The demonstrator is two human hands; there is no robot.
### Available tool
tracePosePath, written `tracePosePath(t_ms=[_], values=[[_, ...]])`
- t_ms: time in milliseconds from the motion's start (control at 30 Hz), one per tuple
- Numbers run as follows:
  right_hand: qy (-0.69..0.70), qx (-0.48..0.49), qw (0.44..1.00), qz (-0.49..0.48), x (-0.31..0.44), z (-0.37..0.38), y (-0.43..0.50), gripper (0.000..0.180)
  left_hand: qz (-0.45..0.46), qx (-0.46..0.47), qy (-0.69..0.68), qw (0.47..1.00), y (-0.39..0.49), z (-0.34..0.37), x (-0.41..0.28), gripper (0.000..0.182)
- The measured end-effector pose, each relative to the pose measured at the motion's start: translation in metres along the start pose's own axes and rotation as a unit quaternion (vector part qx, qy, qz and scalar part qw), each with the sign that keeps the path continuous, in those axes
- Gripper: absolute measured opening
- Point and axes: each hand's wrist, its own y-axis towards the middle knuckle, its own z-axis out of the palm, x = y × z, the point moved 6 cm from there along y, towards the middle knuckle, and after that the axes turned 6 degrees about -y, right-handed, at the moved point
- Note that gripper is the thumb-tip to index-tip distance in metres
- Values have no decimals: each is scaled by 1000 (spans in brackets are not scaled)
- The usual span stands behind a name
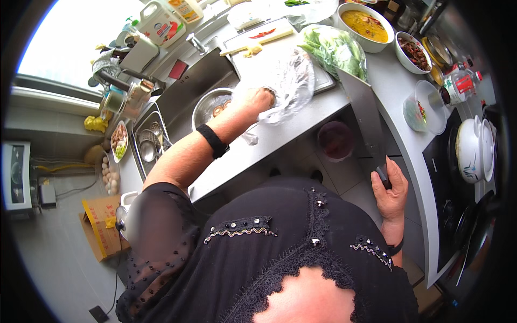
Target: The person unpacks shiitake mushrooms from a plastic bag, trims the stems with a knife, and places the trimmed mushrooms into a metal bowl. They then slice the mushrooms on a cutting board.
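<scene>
My right hand (389,189) grips the dark handle of a kitchen cleaver (363,109), its broad blade reaching up past the counter's edge. At the white cutting board (325,83), my left hand (258,100) has its fingers curled into a clear plastic bag (297,87); its contents are hard to make out. A pale stalk (274,39), peeled ginger (253,50) and red chillies (262,33) lie on the board's far part. Beside my left forearm, a steel bowl (200,107) in the sink holds mushrooms (220,108). Bagged leafy greens (333,46) sit right of the board.
Along the right counter stand a bowl of yellow soup (365,26), a bowl of dark food (414,52), a plastic tub (424,107) and a white pot (474,149) on the cooktop. A bucket (335,141) is on the floor below. Eggs (110,175) are at left.
</scene>
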Motion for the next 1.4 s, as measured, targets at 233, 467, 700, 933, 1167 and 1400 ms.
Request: tracePosePath(t_ms=[233, 467, 700, 933, 1167, 1400], values=[[0, -6, 1000, 8, -1, -3, -5, 48, 26, -37, 56, 997, 0, 15, -5, 21], [19, -2, 1000, -11, -2, -2, 3, 47, 7, -166, -553, 816, -61, -36, -2, 44], [132, 99, 984, -65, 23, 29, 39, 48, 71, -148, -785, 597, -107, -61, -47, 46], [106, 137, 964, -200, 56, 45, 67, 53, 51, -237, -752, 613, -128, -66, -53, 66], [47, 175, 934, -309, 83, 55, 72, 54, 12, -188, -838, 513, -127, -51, -50, 57], [-24, 149, 914, -377, 101, 57, 69, 64, 65, -203, -880, 425, -130, -56, -69, 60]])
